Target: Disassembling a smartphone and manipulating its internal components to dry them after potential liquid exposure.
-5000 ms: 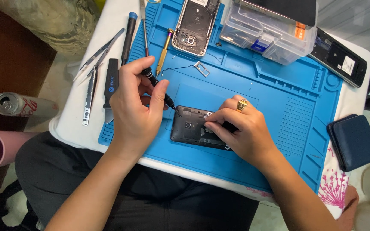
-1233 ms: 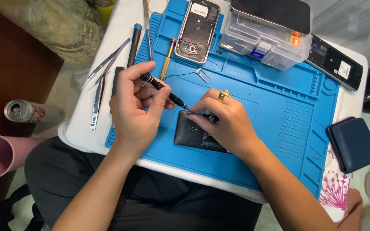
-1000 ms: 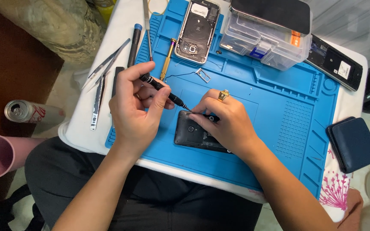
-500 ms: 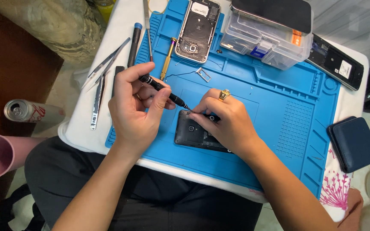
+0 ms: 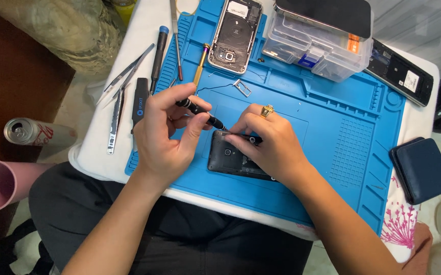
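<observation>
On my desk sit a clear plastic organizer box, tweezers and a navy case; a drink can lies beside.

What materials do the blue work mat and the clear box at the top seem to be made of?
The blue mat looks like matte silicone or soft rubber: even colour, no glare, moulded trays and ridges. The clear box looks like hard glossy plastic: see-through walls with bright reflections and small compartments visible inside. Neither can be confirmed by look alone.

Blue mat right of the black phone is bare, free to pass. Behind the phone: opened phone, clear parts box. Left: loose tools.
</observation>
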